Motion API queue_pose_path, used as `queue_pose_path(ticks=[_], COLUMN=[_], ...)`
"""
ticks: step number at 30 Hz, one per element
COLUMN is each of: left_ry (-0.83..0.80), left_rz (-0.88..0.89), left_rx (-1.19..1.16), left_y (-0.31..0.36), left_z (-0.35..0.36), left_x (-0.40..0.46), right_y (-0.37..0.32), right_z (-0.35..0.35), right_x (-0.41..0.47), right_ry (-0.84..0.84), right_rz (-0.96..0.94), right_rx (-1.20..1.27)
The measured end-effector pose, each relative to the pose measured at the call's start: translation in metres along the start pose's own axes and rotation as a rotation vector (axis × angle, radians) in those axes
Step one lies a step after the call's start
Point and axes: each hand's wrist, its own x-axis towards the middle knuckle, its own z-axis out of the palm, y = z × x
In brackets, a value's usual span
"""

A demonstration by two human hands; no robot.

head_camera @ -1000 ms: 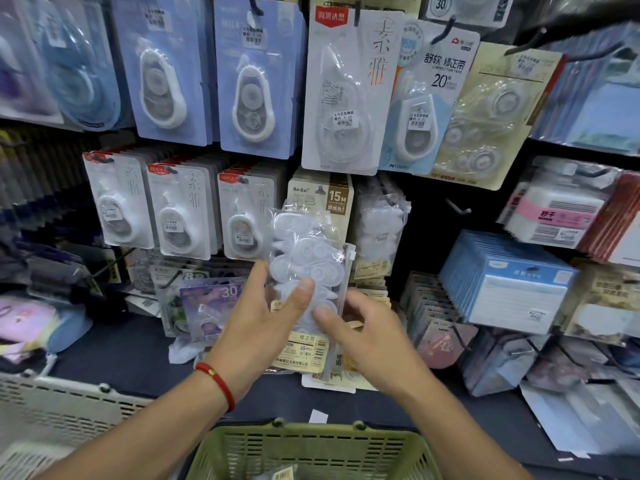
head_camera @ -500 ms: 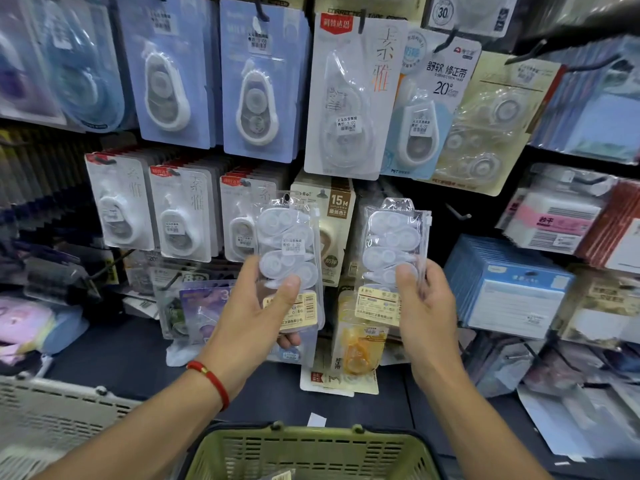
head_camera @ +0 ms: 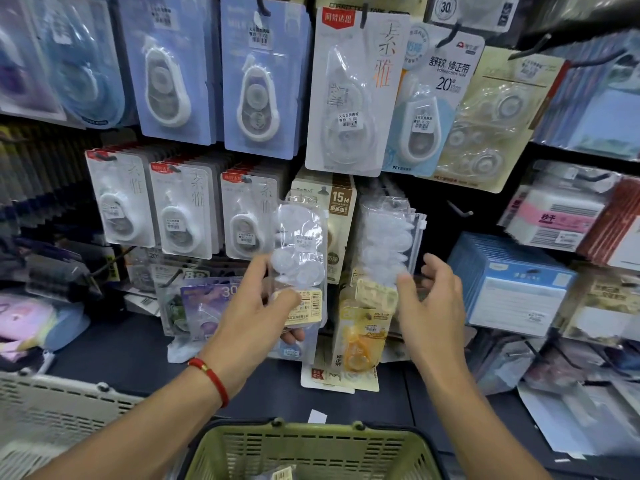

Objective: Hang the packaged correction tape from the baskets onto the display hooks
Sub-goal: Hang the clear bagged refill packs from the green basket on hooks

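Note:
My left hand point(head_camera: 256, 306), with a red cord on its wrist, grips a clear bag of white correction tapes point(head_camera: 300, 258) by its yellow label and holds it upright in front of the display wall. To the right, a second clear bag of correction tapes point(head_camera: 386, 237) hangs blurred at the front of a row of like bags. My right hand point(head_camera: 431, 299) is just below and right of it, fingers apart, the thumb at the bag's lower edge. The green basket point(head_camera: 311, 445) sits below my arms, a labelled pack showing inside at the frame's bottom edge.
Carded correction tapes fill the hooks above and to the left. A bare black hook point(head_camera: 459, 211) sticks out right of the hanging bags. Blue notepad packs point(head_camera: 512, 285) hang at the right. A pale basket point(head_camera: 52, 410) stands at the lower left on the dark shelf.
My right hand carried its bag up to the row of hanging bags and let its fingers spread. My left hand kept its bag and shifted slightly right.

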Motion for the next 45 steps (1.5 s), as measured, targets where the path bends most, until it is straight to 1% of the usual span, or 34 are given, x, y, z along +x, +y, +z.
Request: queue_pose_path(ticks=[1, 2, 6, 8, 9, 11, 15, 17, 20, 25, 27, 29, 31, 33, 34, 35, 37, 39, 42, 45], left_ry=[-0.015, -0.036, -0.160, -0.197, -0.203, -0.197, -0.172, -0.160, -0.151, -0.148, -0.153, -0.149, -0.140, -0.141, -0.146, -0.153, -0.175, -0.180, -0.164, -0.176], left_rz=[-0.001, -0.003, -0.014, -0.035, -0.048, -0.071, -0.083, -0.090, -0.093, -0.099, -0.092, -0.076, -0.029, 0.050, 0.093, 0.147, 0.275, 0.348, 0.386, 0.449], left_rx=[0.006, 0.008, -0.009, -0.031, -0.044, -0.057, 0.004, 0.042, 0.083, 0.094, 0.110, 0.143, 0.228, 0.351, 0.421, 0.499, 0.682, 0.823, 0.893, 0.962], left_y=[0.000, 0.001, 0.003, 0.004, 0.004, 0.005, 0.005, 0.004, 0.006, 0.008, 0.007, 0.004, 0.000, -0.004, -0.006, -0.007, -0.009, -0.011, -0.020, -0.033], left_z=[0.001, 0.002, 0.007, 0.009, 0.010, 0.012, 0.011, 0.011, 0.010, 0.010, 0.010, 0.009, 0.007, 0.004, 0.002, 0.002, 0.003, 0.007, 0.011, 0.012], left_x=[0.000, -0.001, -0.006, -0.009, -0.009, -0.010, -0.008, -0.008, -0.009, -0.008, -0.007, -0.007, -0.005, -0.004, -0.003, 0.000, 0.009, 0.023, 0.037, 0.040], right_y=[-0.001, -0.003, -0.011, -0.013, -0.013, -0.013, -0.007, -0.004, -0.005, -0.007, -0.002, 0.004, 0.010, 0.015, 0.016, 0.017, 0.017, 0.020, 0.028, 0.032], right_z=[0.000, 0.001, 0.011, 0.016, 0.017, 0.015, 0.012, 0.009, 0.003, 0.003, 0.004, 0.004, 0.003, 0.005, 0.008, 0.011, 0.020, 0.029, 0.038, 0.042], right_x=[-0.001, -0.003, -0.017, -0.020, -0.020, -0.018, -0.013, -0.009, -0.004, -0.006, -0.003, -0.001, -0.002, 0.001, 0.004, 0.010, 0.021, 0.031, 0.042, 0.053], right_ry=[-0.014, -0.067, -0.475, -0.541, -0.534, -0.458, -0.182, -0.085, -0.072, -0.067, -0.072, -0.062, -0.030, -0.020, -0.059, -0.119, -0.234, -0.304, -0.360, -0.379], right_rz=[-0.036, -0.062, -0.021, 0.010, 0.027, 0.045, 0.098, 0.151, 0.199, 0.191, 0.191, 0.134, -0.065, -0.327, -0.412, -0.457, -0.481, -0.470, -0.447, -0.430], right_rx=[-0.047, -0.037, 0.138, 0.228, 0.275, 0.327, 0.354, 0.378, 0.426, 0.399, 0.305, 0.050, -0.193, -0.317, -0.359, -0.395, -0.489, -0.582, -0.653, -0.699])
